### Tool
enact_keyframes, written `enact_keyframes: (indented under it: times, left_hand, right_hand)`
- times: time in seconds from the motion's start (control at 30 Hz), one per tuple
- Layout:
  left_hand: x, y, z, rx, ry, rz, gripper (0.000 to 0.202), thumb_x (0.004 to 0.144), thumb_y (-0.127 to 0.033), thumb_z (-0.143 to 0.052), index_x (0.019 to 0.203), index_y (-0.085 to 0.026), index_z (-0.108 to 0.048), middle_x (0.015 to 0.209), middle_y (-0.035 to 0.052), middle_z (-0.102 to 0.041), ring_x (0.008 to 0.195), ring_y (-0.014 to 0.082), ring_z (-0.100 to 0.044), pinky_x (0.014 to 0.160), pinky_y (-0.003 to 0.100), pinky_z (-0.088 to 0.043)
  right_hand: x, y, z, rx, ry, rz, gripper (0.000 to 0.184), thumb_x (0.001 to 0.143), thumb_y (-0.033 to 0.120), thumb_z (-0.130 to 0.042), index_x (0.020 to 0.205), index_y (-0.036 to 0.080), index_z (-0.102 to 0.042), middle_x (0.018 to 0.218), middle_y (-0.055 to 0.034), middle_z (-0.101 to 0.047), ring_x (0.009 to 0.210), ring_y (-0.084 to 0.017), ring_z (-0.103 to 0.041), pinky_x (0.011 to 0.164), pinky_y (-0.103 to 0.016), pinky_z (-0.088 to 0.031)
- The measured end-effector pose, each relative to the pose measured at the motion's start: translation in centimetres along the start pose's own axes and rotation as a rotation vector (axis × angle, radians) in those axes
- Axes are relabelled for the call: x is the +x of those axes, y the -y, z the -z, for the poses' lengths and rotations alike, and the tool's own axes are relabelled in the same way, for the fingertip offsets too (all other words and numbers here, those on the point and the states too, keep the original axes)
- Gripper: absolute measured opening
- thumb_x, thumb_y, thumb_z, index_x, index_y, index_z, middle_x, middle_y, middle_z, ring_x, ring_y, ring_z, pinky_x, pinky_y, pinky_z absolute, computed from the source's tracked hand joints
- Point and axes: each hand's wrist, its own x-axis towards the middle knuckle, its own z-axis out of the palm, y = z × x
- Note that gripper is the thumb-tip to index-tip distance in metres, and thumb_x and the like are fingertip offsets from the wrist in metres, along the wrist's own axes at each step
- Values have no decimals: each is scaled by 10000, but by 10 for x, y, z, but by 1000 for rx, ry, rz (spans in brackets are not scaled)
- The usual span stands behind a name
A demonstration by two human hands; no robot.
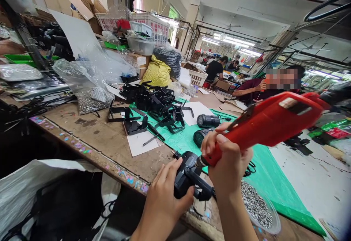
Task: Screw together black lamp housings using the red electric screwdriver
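Your left hand (164, 193) is wrapped around the black part (189, 179) at the near table edge (109, 153). Your right hand (227, 160) is clamped on the red electric screwdriver (268, 124), tip touching the part, with the screw bowl (260, 208) just right.

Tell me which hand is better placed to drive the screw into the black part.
The right hand, probably. It already grips the red electric screwdriver with the tip against the black part. The left hand wraps around that part and steadies it at the table edge.
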Motion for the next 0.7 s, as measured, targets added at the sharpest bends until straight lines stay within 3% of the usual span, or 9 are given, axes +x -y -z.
enact_keyframes:
  times: [0.2,0.5,0.57,0.7]
  left_hand:
    - [0,-2,-5,-5,-27,61,640,806,-346,-626,1436,-267,-541,1449,84,-620,1309,332,-610,1080,535,-521]
    - [1,-6,-1,-94,-10,101,633,805,-365,-617,1422,-234,-554,1441,99,-624,1319,324,-601,1090,508,-501]
    - [1,-8,4,-113,5,138,626,801,-346,-619,1414,-230,-562,1413,104,-646,1274,324,-634,1063,506,-517]
    - [-3,-4,21,-226,-43,155,502,838,-370,-617,1329,-267,-626,1331,70,-704,1228,298,-663,1054,463,-522]
  right_hand:
    - [1,-7,-3,-61,166,-93,130,771,147,-593,885,210,-603,473,86,-494,369,-89,-375,367,-203,-315]
    - [0,-4,5,13,176,-118,105,804,207,-634,906,199,-609,489,75,-508,401,-96,-443,415,-202,-380]
    - [6,3,11,16,112,-121,154,795,241,-668,930,197,-609,502,66,-526,435,-105,-478,459,-214,-417]
    - [22,27,31,-95,-168,-29,230,771,328,-729,918,180,-631,529,55,-536,462,-115,-486,454,-227,-409]
